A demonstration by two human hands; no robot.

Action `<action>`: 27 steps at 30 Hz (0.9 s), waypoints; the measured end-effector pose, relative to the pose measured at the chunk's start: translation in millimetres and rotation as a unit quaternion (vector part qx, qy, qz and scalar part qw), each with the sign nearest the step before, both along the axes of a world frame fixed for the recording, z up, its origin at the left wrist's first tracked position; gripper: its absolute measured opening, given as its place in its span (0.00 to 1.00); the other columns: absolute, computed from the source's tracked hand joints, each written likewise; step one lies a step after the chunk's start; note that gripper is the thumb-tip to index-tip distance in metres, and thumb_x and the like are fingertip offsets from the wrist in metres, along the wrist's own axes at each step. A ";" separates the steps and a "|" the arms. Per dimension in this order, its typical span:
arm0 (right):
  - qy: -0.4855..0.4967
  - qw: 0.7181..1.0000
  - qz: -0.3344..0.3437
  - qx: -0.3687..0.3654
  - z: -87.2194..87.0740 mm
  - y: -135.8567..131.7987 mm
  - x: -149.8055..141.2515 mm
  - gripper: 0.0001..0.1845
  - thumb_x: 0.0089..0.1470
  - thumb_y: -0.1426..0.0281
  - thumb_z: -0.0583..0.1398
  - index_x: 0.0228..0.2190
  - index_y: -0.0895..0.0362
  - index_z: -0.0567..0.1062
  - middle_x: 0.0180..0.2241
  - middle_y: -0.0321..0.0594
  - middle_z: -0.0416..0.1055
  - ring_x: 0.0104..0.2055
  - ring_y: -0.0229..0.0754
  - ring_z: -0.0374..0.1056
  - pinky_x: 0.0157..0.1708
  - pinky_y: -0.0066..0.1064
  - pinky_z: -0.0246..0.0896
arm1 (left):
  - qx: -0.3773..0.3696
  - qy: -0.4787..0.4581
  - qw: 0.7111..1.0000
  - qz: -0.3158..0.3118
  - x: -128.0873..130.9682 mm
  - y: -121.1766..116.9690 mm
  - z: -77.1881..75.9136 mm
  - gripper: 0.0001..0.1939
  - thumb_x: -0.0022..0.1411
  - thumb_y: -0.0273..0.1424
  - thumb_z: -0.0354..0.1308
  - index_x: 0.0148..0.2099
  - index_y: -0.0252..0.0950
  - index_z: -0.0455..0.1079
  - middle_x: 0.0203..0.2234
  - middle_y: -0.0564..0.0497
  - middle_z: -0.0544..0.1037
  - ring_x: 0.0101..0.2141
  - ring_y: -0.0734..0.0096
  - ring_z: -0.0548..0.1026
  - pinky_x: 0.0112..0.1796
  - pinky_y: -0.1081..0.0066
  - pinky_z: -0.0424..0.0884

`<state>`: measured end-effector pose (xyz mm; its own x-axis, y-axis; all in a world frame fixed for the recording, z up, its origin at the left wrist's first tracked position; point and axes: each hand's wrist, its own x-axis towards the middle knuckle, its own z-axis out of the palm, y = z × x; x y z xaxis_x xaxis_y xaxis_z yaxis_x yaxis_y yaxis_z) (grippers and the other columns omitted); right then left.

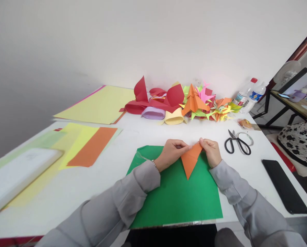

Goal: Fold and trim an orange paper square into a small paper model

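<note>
A folded piece of orange paper (191, 162) is held between my two hands, its narrow point hanging toward me. My left hand (172, 152) pinches its upper left edge. At the upper right corner, the thumb and fingers of my right hand (211, 151) are closed on the same paper. Beneath both hands lies a large green sheet (179, 202) on the white table (102, 206). The fingertips behind the folded paper are partly hidden.
Black-handled scissors (237, 142) and a black phone (284, 185) lie to the right. Paper shapes, among them an orange folded figure (193, 101), line the wall beside plastic bottles (246, 92). Coloured sheets (93, 147) and a white box-like object (22, 175) are at left.
</note>
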<state>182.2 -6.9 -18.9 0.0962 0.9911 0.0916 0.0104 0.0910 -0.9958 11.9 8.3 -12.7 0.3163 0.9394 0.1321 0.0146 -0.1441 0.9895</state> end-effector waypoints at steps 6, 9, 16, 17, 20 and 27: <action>0.081 0.995 -0.053 -0.005 -0.8 5.5 4.1 0.24 0.46 0.50 0.61 0.19 0.58 0.77 0.19 0.38 0.72 0.22 0.38 0.64 0.25 0.30 0.57 | -0.045 -0.026 0.999 -0.001 -0.1 1.3 -0.2 0.14 0.50 0.39 0.63 0.22 0.32 0.72 0.12 0.55 0.69 0.16 0.77 0.65 0.19 0.75 0.61; 0.104 0.993 -0.046 -0.020 1.2 5.0 3.4 0.24 0.45 0.49 0.62 0.21 0.59 0.77 0.19 0.38 0.71 0.22 0.38 0.64 0.24 0.30 0.57 | -0.055 -0.031 0.998 0.011 -0.3 2.0 -0.1 0.14 0.49 0.38 0.64 0.22 0.32 0.72 0.11 0.55 0.69 0.15 0.77 0.65 0.19 0.75 0.61; 0.139 0.988 0.045 -0.056 4.9 1.7 -1.1 0.26 0.35 0.55 0.69 0.36 0.56 0.74 0.23 0.33 0.70 0.24 0.37 0.66 0.22 0.27 0.61 | -0.068 -0.054 0.994 0.067 0.4 4.1 -0.7 0.15 0.50 0.40 0.63 0.23 0.33 0.70 0.10 0.56 0.68 0.14 0.78 0.64 0.18 0.75 0.61; 0.127 0.989 0.051 -0.054 5.1 1.5 -1.4 0.27 0.34 0.57 0.70 0.37 0.55 0.73 0.23 0.32 0.70 0.23 0.36 0.65 0.21 0.26 0.61 | -0.069 -0.056 0.993 0.072 0.6 4.3 -0.8 0.15 0.50 0.40 0.63 0.23 0.33 0.70 0.10 0.56 0.68 0.14 0.78 0.64 0.18 0.75 0.61; 0.096 0.992 0.064 -0.054 5.7 1.1 -2.6 0.30 0.32 0.61 0.71 0.39 0.54 0.69 0.22 0.30 0.70 0.20 0.34 0.64 0.19 0.25 0.60 | -0.071 -0.061 0.992 0.081 1.0 5.3 -2.3 0.15 0.50 0.40 0.63 0.23 0.33 0.70 0.09 0.57 0.67 0.13 0.78 0.64 0.18 0.75 0.60; 0.088 0.989 0.113 -0.049 5.0 1.3 -4.5 0.31 0.31 0.66 0.71 0.40 0.53 0.68 0.29 0.35 0.76 0.26 0.38 0.70 0.20 0.25 0.62 | -0.090 -0.089 0.987 0.104 1.3 8.6 -6.3 0.16 0.48 0.41 0.64 0.23 0.33 0.68 0.10 0.56 0.69 0.12 0.78 0.65 0.17 0.75 0.61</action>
